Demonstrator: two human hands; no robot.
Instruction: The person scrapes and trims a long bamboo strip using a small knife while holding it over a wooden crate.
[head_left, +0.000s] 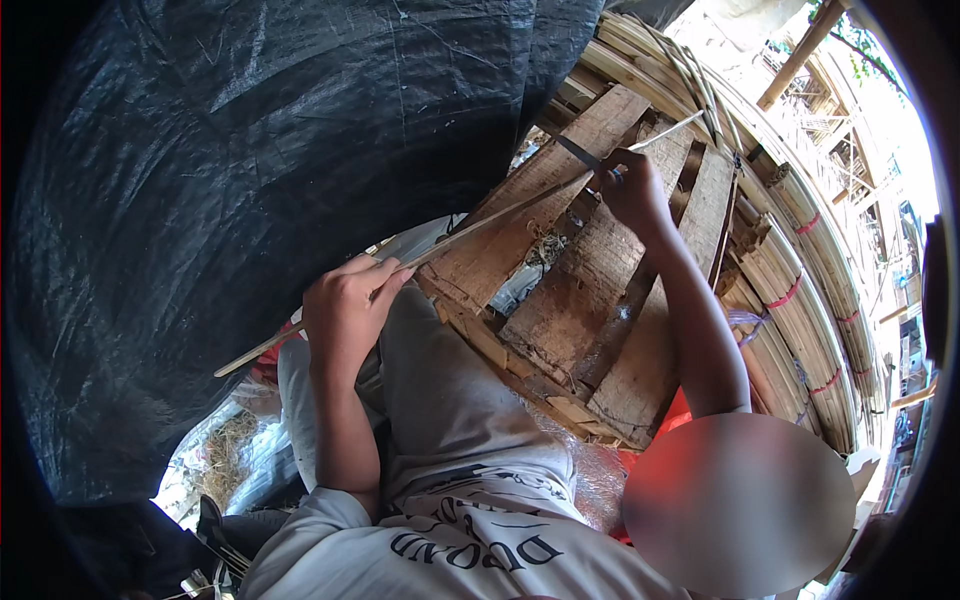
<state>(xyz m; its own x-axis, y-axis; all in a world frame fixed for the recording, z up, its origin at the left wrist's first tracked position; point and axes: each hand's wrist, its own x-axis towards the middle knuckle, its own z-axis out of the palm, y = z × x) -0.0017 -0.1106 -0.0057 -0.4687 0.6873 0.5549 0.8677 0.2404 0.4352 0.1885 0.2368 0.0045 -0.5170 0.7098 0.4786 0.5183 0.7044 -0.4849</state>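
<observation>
A long thin strip of wood or bamboo (pixel 500 217) runs slantwise across my lap and over a slatted wooden pallet. My left hand (pixel 348 300) is closed round it toward its lower left end, thumb along the top. Further up, my right hand (pixel 635 192) is clenched on a knife (pixel 577 152), whose dark blade points up and left. The blade lies close to the strip; whether it touches cannot be made out. The knife's handle is hidden in my fist. Past that hand, the strip's pale far end sticks out to the upper right.
The slatted pallet (pixel 570 310) stands against my knees, with gaps between its boards and shavings in one gap. Bundles of long strips tied with red bands (pixel 800 290) are stacked along the right. A black plastic sheet (pixel 280 130) hangs at the left. Dry shavings (pixel 228 445) lie lower left.
</observation>
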